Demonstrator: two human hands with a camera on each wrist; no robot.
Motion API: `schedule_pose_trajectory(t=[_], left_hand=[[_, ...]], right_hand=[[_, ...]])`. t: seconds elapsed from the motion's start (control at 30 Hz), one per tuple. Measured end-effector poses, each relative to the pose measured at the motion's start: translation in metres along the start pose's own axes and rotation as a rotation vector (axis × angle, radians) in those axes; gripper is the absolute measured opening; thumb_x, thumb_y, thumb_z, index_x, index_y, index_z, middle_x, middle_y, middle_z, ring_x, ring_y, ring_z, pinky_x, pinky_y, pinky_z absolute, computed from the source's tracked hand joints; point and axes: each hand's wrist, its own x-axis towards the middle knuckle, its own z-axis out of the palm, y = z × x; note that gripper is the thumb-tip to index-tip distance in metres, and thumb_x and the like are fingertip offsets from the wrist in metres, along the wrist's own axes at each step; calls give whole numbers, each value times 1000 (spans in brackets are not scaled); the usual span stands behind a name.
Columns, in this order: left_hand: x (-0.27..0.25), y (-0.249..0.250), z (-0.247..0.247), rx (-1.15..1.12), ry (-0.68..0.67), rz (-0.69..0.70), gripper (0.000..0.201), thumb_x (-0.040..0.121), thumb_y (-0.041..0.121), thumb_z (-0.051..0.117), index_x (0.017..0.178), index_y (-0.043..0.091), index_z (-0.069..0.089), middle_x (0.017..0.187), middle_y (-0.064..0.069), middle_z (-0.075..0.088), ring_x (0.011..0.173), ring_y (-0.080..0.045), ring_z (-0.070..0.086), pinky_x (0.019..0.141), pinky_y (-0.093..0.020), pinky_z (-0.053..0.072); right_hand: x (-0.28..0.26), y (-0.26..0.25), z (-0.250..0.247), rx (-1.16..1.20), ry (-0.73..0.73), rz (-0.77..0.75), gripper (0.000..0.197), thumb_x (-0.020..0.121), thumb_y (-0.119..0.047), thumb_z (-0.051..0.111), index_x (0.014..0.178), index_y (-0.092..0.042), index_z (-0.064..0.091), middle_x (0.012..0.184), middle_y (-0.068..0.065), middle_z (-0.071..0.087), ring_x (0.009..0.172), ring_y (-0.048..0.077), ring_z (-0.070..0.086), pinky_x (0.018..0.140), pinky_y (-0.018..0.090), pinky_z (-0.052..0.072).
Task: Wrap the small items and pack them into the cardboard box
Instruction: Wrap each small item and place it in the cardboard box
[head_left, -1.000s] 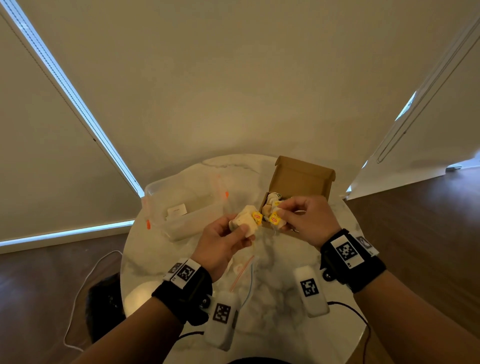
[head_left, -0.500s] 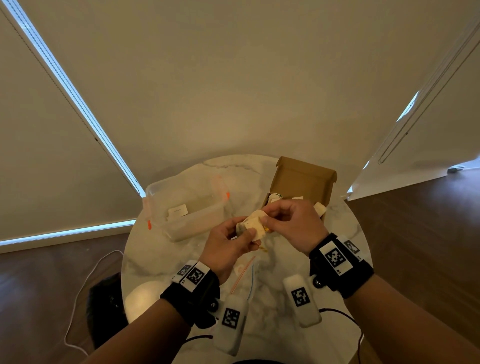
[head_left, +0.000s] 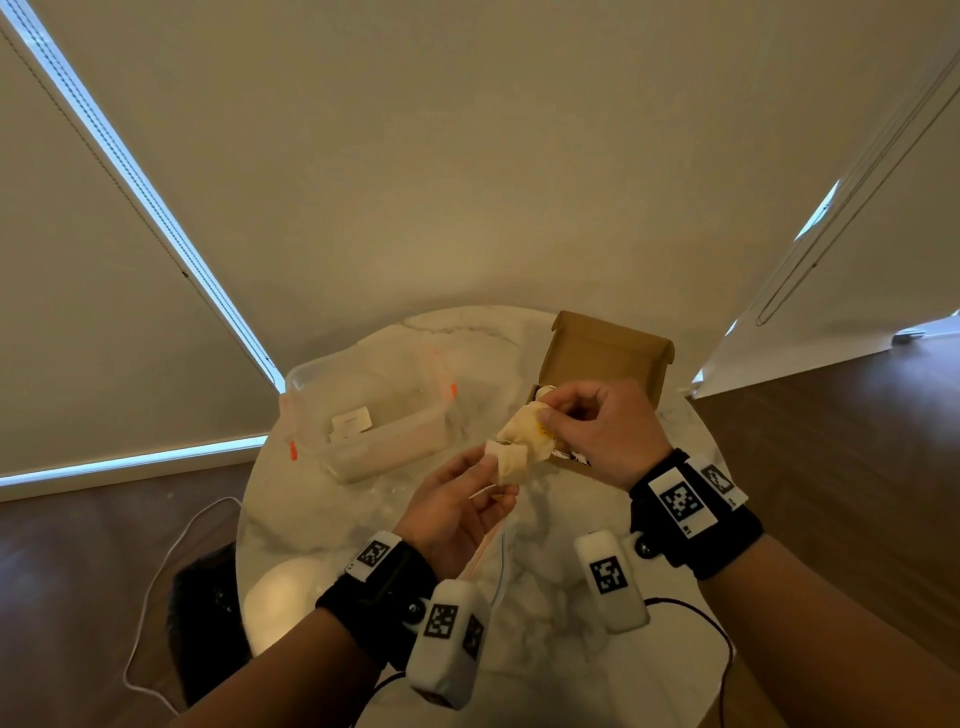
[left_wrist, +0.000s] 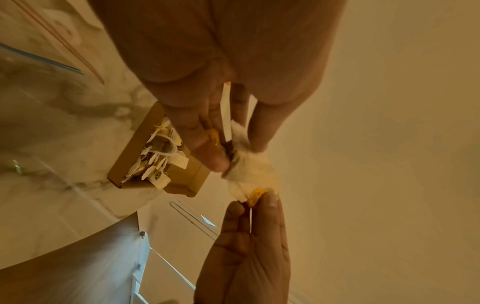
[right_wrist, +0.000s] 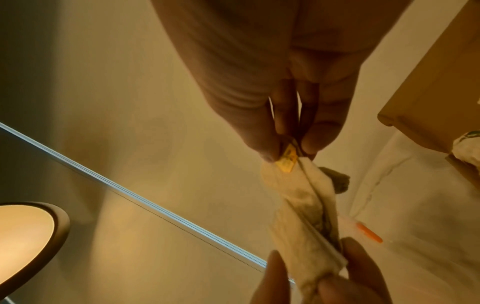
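Two big things flank the work: marble table (head_left: 322, 519) and cardboard box (head_left: 597, 353), already part filled. Above them, left hand (head_left: 452, 509) and right hand (head_left: 597, 426) each pinch an end of the tea-bag bundle (head_left: 519, 447). Wrapping is underway; next, probably, secure the yellow tag (left_wrist: 255, 196) and drop the bundle in.

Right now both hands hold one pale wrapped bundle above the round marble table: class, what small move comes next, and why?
Probably carry the pale wrapped bundle a little right and set it in the open brown cardboard box. The left hand and right hand pinch its two ends, so it looks wrapped, and the box beside it already holds similar pieces.
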Motion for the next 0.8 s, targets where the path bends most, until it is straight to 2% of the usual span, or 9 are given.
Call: schedule_pose_trajectory(t=[0.1,0.17,0.27,0.33,0.47,0.6,0.7,0.8], left_hand=[[1,3,2,-2,-15,-51,32,80,28,65,103,6,67,86,-13,66,70,-20,60,61,-25,57],[4,3,3,43,-21,-53,36,80,30,66,107,7,67,89,-12,65,69,-18,59,60,-25,55],[10,1,5,156,16,-14,33,87,16,66,118,5,63,97,-15,65,64,-16,55,56,-24,51],[13,1,5,215,37,-6,26,92,9,60,118,5,62,93,-15,67,61,-15,52,54,-23,48],[17,4,1,260,33,-14,19,95,10,56,111,7,66,83,-10,65,60,-14,50,53,-23,45],[20,5,-2,297,38,-9,18,97,10,52,102,8,69,75,-6,60,60,-15,48,52,-24,41],[21,5,-2,356,57,0,19,98,9,49,105,6,66,76,-6,59,61,-15,49,54,-25,41],[21,4,-4,414,72,0,21,100,10,47,107,5,66,77,-6,59,63,-15,50,58,-27,41]], right_hand=[[5,1,-2,-18,-27,-9,2,81,-18,74,83,-17,74,71,2,70,60,13,61,65,42,57],[7,0,-2,-31,-49,-22,2,81,-19,75,82,-18,74,71,4,71,59,14,62,64,41,56],[11,-1,-2,-24,-45,-30,2,80,-17,75,82,-18,74,73,5,72,60,20,65,64,41,58],[17,0,-6,-27,-18,-26,2,81,-17,75,82,-18,74,74,6,72,63,23,66,65,42,58],[32,8,-21,-44,7,25,7,83,-19,72,89,-16,73,79,4,72,60,10,61,63,31,55],[60,31,-45,-101,101,88,8,84,-15,71,91,-13,73,81,3,72,63,10,62,63,27,55],[86,65,-61,-194,151,145,4,82,-16,73,82,-20,71,81,2,72,69,16,67,70,34,59],[103,99,-68,-330,122,188,8,82,-21,73,78,-26,68,83,3,73,71,17,66,77,40,59]])
